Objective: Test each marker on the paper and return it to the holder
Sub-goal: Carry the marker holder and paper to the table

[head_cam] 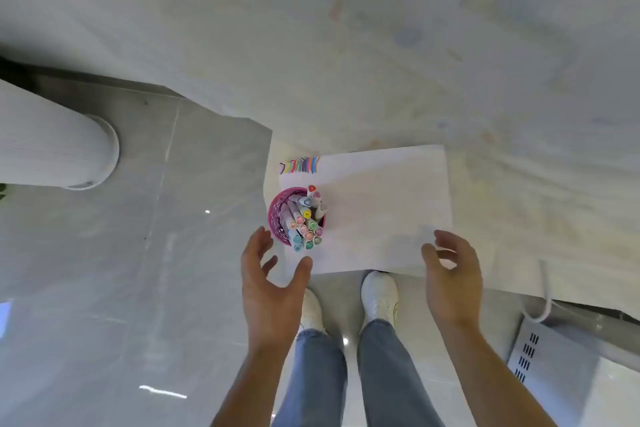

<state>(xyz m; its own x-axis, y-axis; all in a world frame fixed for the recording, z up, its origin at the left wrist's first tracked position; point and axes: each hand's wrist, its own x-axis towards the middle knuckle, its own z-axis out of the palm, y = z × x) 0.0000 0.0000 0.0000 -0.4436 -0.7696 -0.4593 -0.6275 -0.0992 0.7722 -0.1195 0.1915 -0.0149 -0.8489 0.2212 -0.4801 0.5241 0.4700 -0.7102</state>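
A pink mesh holder (277, 215) stands on the left part of a white sheet of paper (381, 204), filled with several pastel markers (304, 218), caps up. A row of coloured test strokes (299, 165) runs along the paper's far left corner. My left hand (270, 284) hovers just in front of the holder, fingers spread, holding nothing. Over the paper's near right corner my right hand (450, 277) hangs with relaxed fingers, also holding nothing.
The paper lies at the near corner of a pale table (381, 62) covered with a faintly stained cloth. Below are grey floor tiles (121, 270), my shoes and jeans, a white cylindrical column (52, 146) at left and a white vented box (547, 367) at right.
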